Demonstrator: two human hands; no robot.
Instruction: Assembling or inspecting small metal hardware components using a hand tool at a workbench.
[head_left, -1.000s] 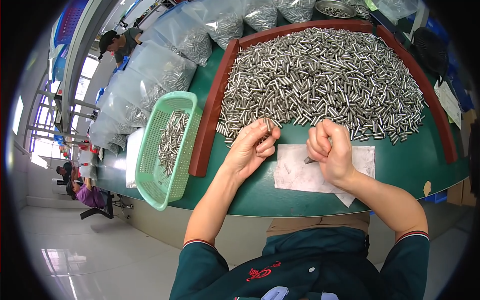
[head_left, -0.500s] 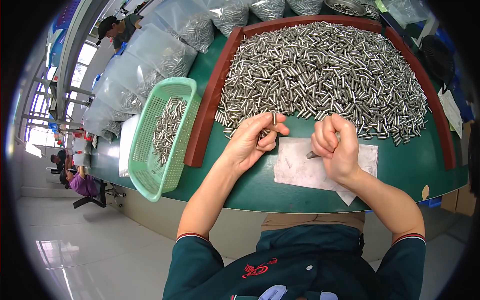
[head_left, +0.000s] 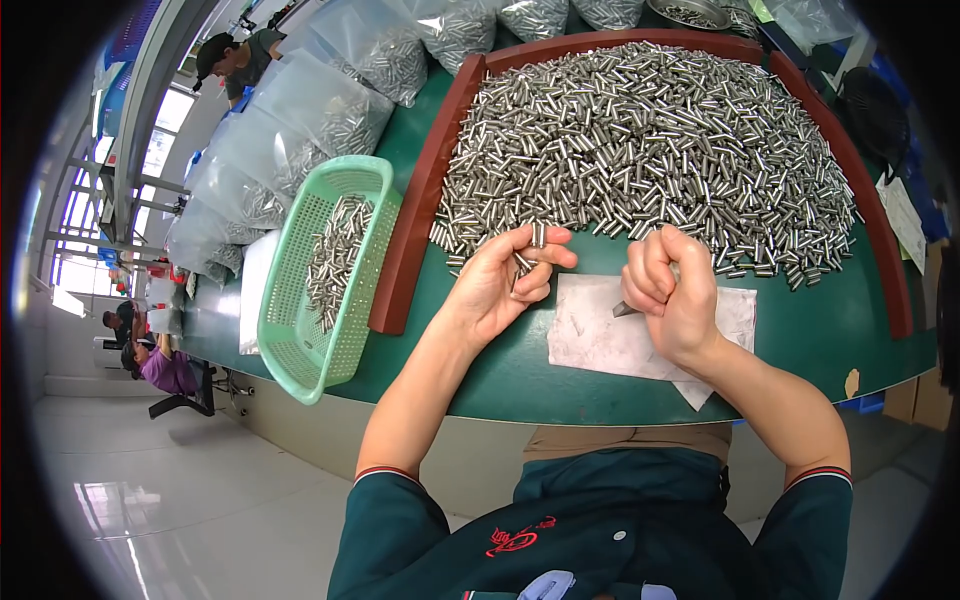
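My left hand, palm up with curled fingers, holds a short shiny metal pin at its fingertips. At least one more pin shows between the lower fingers. To its right, my right hand is closed in a fist above a stained white cloth. A dark pointed tip pokes out of that fist; the rest of the object is hidden by the fingers. Just beyond both hands spreads a big heap of metal pins.
Dark red wooden rails fence the heap on the green table. A light green basket with pins stands left of them. Clear bags of pins line the far left, and a metal bowl sits at the back. Other people are farther left.
At my left fingertips the pin has shifted slightly left and its shine has changed. My right hand stays almost still, with the dark tip in the same spot.
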